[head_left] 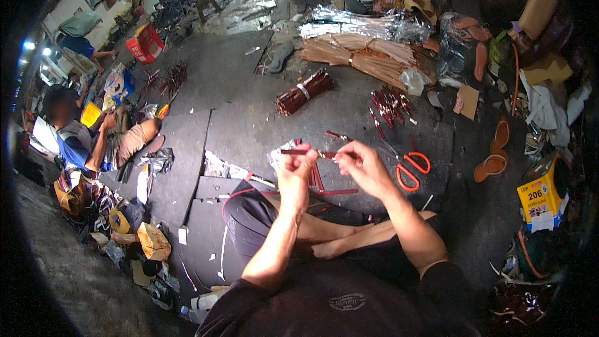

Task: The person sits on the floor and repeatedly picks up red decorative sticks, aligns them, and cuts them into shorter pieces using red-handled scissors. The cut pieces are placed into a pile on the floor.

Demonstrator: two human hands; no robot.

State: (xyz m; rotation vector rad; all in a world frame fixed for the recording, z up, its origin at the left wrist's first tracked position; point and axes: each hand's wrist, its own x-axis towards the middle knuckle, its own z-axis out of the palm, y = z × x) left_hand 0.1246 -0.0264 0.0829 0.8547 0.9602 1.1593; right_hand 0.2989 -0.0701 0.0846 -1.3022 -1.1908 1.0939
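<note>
A narrow dark red strap stretches level between my two hands above my crossed legs, with a small shiny piece near its middle. My left hand pinches its left part, and one end sticks out past the fingers. At the strap's right end, the fingers of my right hand are closed. Below the hands, more red strips lie on the dark floor mat. Scissors with orange handles rest right of my right hand. Another short strap lies just beyond my hands.
Ahead lies a tied bundle of dark red straps, with a loose heap of straps to its right. Farther off are brown strip bundles. Sandals and a yellow box are at right. Another person sits at left.
</note>
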